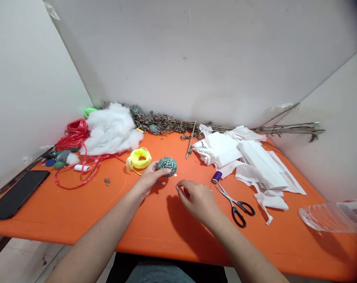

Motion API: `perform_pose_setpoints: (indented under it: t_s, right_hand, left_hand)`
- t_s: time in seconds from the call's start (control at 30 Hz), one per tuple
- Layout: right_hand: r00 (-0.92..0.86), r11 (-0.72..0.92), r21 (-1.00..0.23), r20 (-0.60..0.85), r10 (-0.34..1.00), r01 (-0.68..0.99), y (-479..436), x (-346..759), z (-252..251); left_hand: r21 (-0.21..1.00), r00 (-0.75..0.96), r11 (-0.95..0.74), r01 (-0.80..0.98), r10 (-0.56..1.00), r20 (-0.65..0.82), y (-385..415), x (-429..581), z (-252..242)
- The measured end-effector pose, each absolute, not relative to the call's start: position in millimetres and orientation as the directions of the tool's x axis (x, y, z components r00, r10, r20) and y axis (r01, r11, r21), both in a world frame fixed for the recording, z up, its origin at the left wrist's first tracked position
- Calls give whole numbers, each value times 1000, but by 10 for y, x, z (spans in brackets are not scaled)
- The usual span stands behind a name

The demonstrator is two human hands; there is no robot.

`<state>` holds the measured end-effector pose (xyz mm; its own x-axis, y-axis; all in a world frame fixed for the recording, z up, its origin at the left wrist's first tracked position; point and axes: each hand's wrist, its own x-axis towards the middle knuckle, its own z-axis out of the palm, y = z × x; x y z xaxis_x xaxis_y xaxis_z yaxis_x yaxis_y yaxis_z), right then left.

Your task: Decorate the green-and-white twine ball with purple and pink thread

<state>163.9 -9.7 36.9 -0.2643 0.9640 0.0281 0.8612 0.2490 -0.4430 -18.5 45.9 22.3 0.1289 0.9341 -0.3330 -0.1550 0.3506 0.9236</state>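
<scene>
My left hand point(149, 179) is closed around a ball of green-and-white twine point(167, 166), thumb on its near side. A fine pale strand point(180, 171) sticks out from the ball's right side; whether it is thread or a needle I cannot tell. Just right of and nearer than the ball, my right hand point(197, 198) has its thumb and forefinger pinched together. Anything between those fingertips is too small to make out. Left of the ball lies a roll of yellow plastic ribbon point(139, 158). Scissors point(235, 204) with black handles and a purple thread spool point(216, 177) rest right of my right hand.
White fluffy stuffing point(112, 131) and red plastic ribbon point(78, 131) lie at the back left, a black phone point(17, 194) at the left edge. Dried stalks point(169, 122) run along the wall. White cloth pieces point(261, 167) and a clear plastic container point(328, 217) are on the right.
</scene>
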Motion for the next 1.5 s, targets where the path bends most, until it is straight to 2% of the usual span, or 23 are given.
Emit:
perform_pose_setpoints:
  t_s: [0.4, 0.73, 0.9, 1.17, 1.5]
  right_hand:
    - [-255, 229, -460, 6, 967, 858, -153, 1602, 461]
    - [-458, 289, -609, -138, 878, 739, 104, 1755, 862]
    - [-513, 339, -589, -152, 845, 733, 354, 1796, 951]
    - [-508, 322, -541, -237, 828, 777, 550, 1757, 1000]
    - [-491, 328, -507, -228, 841, 797, 610, 1720, 949]
  left_hand:
    - [942, 118, 317, -110, 945, -304, 472, -185, 197]
    - [948, 221, 303, -99, 935, -276, 452, -149, 109]
    - [942, 275, 327, -74, 915, -296, 428, -130, 76]
    - [935, 316, 351, -39, 892, -322, 430, -132, -2]
    - [924, 337, 381, -30, 874, -350, 408, -119, 15]
